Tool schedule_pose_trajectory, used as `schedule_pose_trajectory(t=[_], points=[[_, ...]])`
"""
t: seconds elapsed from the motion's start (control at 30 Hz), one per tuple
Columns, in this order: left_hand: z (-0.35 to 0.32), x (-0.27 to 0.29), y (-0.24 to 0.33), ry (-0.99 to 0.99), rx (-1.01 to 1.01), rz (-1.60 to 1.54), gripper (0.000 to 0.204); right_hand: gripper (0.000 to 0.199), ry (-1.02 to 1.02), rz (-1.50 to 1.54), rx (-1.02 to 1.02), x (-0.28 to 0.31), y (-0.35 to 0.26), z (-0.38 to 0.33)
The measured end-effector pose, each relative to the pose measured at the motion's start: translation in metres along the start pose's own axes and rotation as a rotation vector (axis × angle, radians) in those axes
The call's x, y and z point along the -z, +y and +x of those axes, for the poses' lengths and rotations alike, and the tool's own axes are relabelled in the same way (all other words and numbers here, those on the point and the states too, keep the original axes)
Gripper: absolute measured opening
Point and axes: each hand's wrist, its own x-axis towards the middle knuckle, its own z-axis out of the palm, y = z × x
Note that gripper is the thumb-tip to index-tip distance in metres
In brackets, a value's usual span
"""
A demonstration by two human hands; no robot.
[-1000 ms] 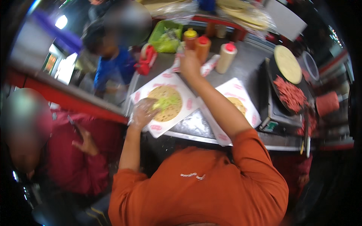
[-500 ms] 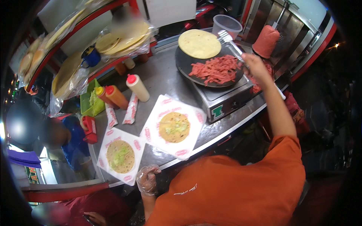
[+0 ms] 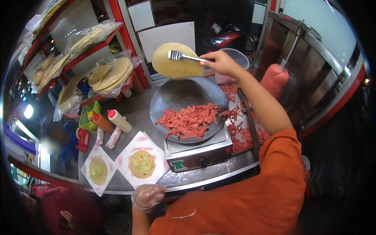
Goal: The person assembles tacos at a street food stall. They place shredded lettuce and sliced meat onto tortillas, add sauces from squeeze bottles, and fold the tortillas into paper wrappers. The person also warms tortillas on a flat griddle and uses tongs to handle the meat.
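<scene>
My right hand, bare, is closed round metal tongs. Their tip lies against a large round tortilla, which is held up tilted above the far edge of a dark round griddle. Red meat strips are heaped on the griddle's near half. Down by the counter's front edge, my left hand in a clear plastic glove has its fingers curled, with nothing seen in them. Beyond it, two tortillas topped with shredded lettuce, one right and one left, lie on printed paper sheets.
The griddle sits on a metal stove. A meat tray and a vertical spit of meat stand right, a clear tub behind. Left are a white sauce bottle, a green basket and bagged tortillas.
The tortilla has been lifted off the griddle by the tongs in my right hand, which has moved left. The meat is more spread out. The view has turned, and my left hand stays low.
</scene>
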Motion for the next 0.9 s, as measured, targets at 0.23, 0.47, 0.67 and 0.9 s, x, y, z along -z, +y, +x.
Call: schedule_pose_trajectory(t=[0.23, 0.47, 0.67, 0.9], points=[[-0.055, -0.021, 0.044, 0.198, 0.406, -0.092, 0.032, 0.036, -0.195, -0.043, -0.515, 0.069, -0.002, -0.063], [0.002, -0.014, 0.028, -0.030, 0.204, -0.142, 0.040, 0.036, -0.206, -0.289, -0.403, 0.024, 0.083, -0.052], [0.010, -0.033, 0.035, -0.323, 0.326, -0.189, 0.034, 0.040, -0.046, -0.516, -0.553, 0.021, 0.122, -0.190], [0.001, -0.059, 0.048, -0.490, 0.496, -0.374, 0.055, 0.051, -0.149, -0.366, -0.293, -0.039, 0.187, -0.240]])
